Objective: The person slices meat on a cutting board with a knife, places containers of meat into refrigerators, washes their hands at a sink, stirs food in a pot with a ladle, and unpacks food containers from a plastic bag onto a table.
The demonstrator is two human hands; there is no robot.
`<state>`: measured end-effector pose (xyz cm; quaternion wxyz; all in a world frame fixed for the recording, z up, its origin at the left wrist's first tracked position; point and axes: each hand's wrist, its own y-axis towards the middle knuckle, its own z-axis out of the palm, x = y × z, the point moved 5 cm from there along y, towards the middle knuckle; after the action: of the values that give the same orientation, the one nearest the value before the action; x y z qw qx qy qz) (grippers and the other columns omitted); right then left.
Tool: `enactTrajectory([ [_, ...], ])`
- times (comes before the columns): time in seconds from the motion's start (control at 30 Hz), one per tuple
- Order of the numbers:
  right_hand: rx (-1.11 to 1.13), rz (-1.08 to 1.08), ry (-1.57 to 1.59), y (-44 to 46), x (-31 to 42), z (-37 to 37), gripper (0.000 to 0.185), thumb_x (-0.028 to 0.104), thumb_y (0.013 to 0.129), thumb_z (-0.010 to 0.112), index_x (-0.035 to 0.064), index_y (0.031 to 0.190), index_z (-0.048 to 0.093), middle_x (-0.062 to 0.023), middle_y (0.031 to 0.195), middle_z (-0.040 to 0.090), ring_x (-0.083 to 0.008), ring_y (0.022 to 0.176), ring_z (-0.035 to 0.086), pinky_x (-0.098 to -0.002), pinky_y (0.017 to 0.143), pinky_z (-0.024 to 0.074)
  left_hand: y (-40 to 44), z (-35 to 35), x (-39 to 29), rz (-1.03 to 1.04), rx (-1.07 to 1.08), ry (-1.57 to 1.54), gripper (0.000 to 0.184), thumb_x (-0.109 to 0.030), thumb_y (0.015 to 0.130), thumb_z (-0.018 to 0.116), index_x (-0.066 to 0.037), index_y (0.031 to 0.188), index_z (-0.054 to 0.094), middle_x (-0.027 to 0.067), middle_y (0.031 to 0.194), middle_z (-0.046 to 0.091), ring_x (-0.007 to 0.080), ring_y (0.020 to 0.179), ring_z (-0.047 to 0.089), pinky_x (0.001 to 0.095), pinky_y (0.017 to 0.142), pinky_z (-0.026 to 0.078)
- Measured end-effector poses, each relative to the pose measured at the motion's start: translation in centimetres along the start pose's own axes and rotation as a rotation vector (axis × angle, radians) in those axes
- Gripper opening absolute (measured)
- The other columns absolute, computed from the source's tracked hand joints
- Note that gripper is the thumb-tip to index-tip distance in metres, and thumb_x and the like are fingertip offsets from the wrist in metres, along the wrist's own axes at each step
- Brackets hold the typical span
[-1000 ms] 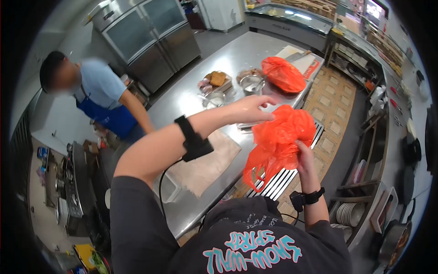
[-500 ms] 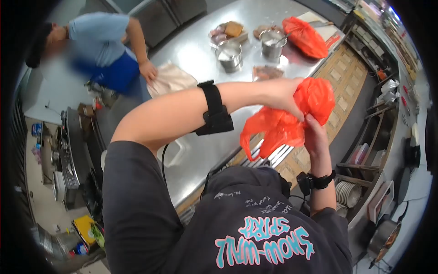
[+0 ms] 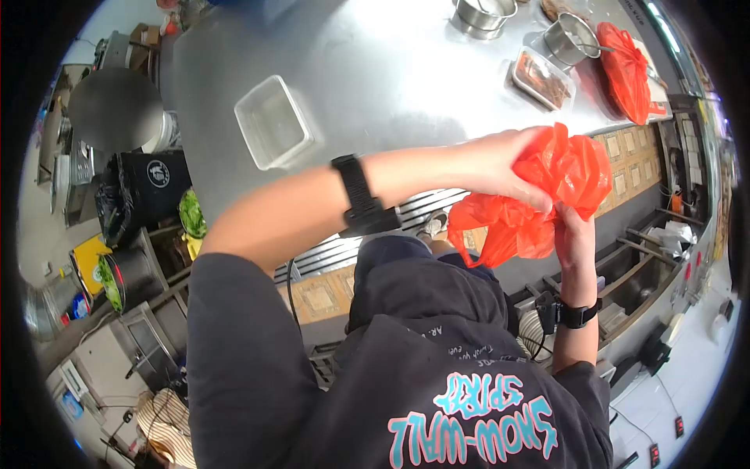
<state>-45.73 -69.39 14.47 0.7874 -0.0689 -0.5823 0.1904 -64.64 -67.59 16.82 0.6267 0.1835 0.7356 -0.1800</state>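
A second ago the left hand [image 3: 508,160] was hanging open beside the red plastic bag [image 3: 576,176]; now it is closing round the crumpled upper part, thumb lying across the front and the other fingers going out of sight behind the film. The right hand [image 3: 575,234] is pinching the bag from below, its thumb pressing up against the plastic near the left thumb, so the bag is being held between both hands instead of in one. For the work in hand, this seems to mean that the bunched part is now being steadied from two sides while the loose handles [image 3: 508,234] are dangling free beneath. The bag is hanging in the air in front of the body, just off the edge of the steel table [image 3: 211,94], over the floor. The view is also swinging: the cloth is no longer showing, and the white tub [image 3: 271,121] is now standing in full sight. Whatever the bag is holding is staying hidden behind the opaque folds, and how firmly the fingers behind it are gripping is hard to tell. Beyond, a steel pot [image 3: 486,16] is being cut off by the top edge, glare is washing over the clear food container [image 3: 542,78], a blue shape [image 3: 269,12] is blurring too much to make out, and a dark round smudge is covering part of the left side
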Motion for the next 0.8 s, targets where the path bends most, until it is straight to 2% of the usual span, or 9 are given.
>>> enactTrajectory([
  [0.07, -0.035, -0.020, -0.007, 0.8, -0.1, -2.0, 0.046, 0.003, 0.081, 0.051, 0.0021, 0.124, 0.037, -0.0096, 0.122, 0.047, -0.0227, 0.112, 0.047, -0.0360, 0.096, 0.0364, -2.7, -0.6, 1.7, -0.155, -0.178, -0.066, 0.070, -0.034, 0.080, 0.062, -0.005, 0.133, 0.027, 0.0178, 0.125, 0.044, 0.0216, 0.116, 0.043, 0.0326, 0.095, 0.037],
  [0.13, -0.067, -0.049, -0.002, 1.3, 0.9, -4.6, 0.041, 0.001, 0.082, 0.050, 0.0016, 0.122, 0.040, -0.0094, 0.120, 0.049, -0.0222, 0.109, 0.049, -0.0355, 0.094, 0.0386, -7.8, 0.7, 5.9, -0.217, -0.190, 0.076, 0.047, -0.025, 0.091, 0.046, -0.005, 0.131, 0.033, 0.0147, 0.126, 0.044, 0.0205, 0.117, 0.042, 0.0323, 0.096, 0.036],
  [0.17, -0.112, -0.092, 0.017, 1.5, 1.4, -6.4, 0.039, -0.001, 0.082, 0.050, 0.0014, 0.120, 0.042, -0.0089, 0.118, 0.050, -0.0214, 0.107, 0.051, -0.0349, 0.092, 0.0403, -10.9, 2.4, 8.9, -0.353, -0.140, -0.098, 0.043, -0.025, 0.091, 0.045, -0.004, 0.128, 0.037, 0.0139, 0.126, 0.045, 0.0209, 0.117, 0.043, 0.0319, 0.096, 0.036],
  [0.23, -0.226, -0.089, 0.017, 1.7, 1.6, -10.8, 0.037, 0.000, 0.082, 0.050, 0.0013, 0.119, 0.043, -0.0087, 0.117, 0.052, -0.0209, 0.106, 0.051, -0.0346, 0.092, 0.0406, -17.4, 5.6, 15.6, -0.525, -0.070, 0.072, 0.046, -0.030, 0.091, 0.042, -0.001, 0.125, 0.041, 0.0189, 0.126, 0.044, 0.0287, 0.120, 0.039, 0.0338, 0.100, 0.030],
  [0.3, -0.305, -0.088, 0.031, 1.6, 1.7, -13.9, 0.036, 0.000, 0.082, 0.050, 0.0012, 0.118, 0.044, -0.0084, 0.115, 0.052, -0.0204, 0.105, 0.052, -0.0342, 0.092, 0.0410, -22.9, 8.9, 20.2, -0.564, -0.025, 0.007, 0.047, -0.032, 0.093, 0.035, -0.005, 0.132, 0.033, 0.0176, 0.137, 0.030, 0.0282, 0.129, 0.025, 0.0345, 0.105, 0.020],
  [0.37, -0.351, -0.078, 0.051, 1.0, 1.6, -15.6, 0.035, 0.001, 0.083, 0.051, 0.0011, 0.117, 0.045, -0.0081, 0.114, 0.053, -0.0199, 0.105, 0.052, -0.0338, 0.091, 0.0415, -24.6, 10.7, 19.1, -0.810, 0.009, -0.215, 0.051, -0.039, 0.094, 0.024, -0.009, 0.135, 0.029, 0.0153, 0.142, 0.022, 0.0271, 0.132, 0.018, 0.0337, 0.106, 0.016],
  [0.53, -0.425, -0.035, 0.091, 0.5, 0.1, -16.8, 0.036, 0.001, 0.081, 0.053, 0.0023, 0.117, 0.046, -0.0071, 0.114, 0.053, -0.0200, 0.104, 0.053, -0.0329, 0.090, 0.0420, -22.9, 9.2, 20.2, -0.801, 0.113, -0.201, 0.040, -0.024, 0.091, 0.038, -0.011, 0.129, 0.040, 0.0165, 0.137, 0.030, 0.0300, 0.128, 0.026, 0.0363, 0.104, 0.023],
  [0.67, -0.413, -0.070, 0.078, 0.3, 0.7, -17.4, 0.036, 0.001, 0.081, 0.053, 0.0018, 0.116, 0.047, -0.0082, 0.114, 0.054, -0.0202, 0.103, 0.053, -0.0331, 0.090, 0.0421, -21.3, 7.1, 12.5, -0.590, -0.083, 0.178, 0.038, -0.011, 0.085, 0.048, -0.017, 0.122, 0.048, 0.0140, 0.123, 0.044, 0.0314, 0.110, 0.045, 0.0347, 0.094, 0.035],
  [0.8, -0.399, -0.069, 0.113, 0.1, 0.9, -18.4, 0.035, 0.002, 0.082, 0.051, 0.0013, 0.117, 0.046, -0.0092, 0.113, 0.054, -0.0207, 0.102, 0.054, -0.0343, 0.090, 0.0428, -22.4, 7.1, 6.5, -0.523, -0.085, -0.116, 0.038, -0.005, 0.080, 0.055, -0.013, 0.116, 0.050, 0.0111, 0.102, 0.049, 0.0260, 0.092, 0.052, 0.0314, 0.079, 0.043],
])
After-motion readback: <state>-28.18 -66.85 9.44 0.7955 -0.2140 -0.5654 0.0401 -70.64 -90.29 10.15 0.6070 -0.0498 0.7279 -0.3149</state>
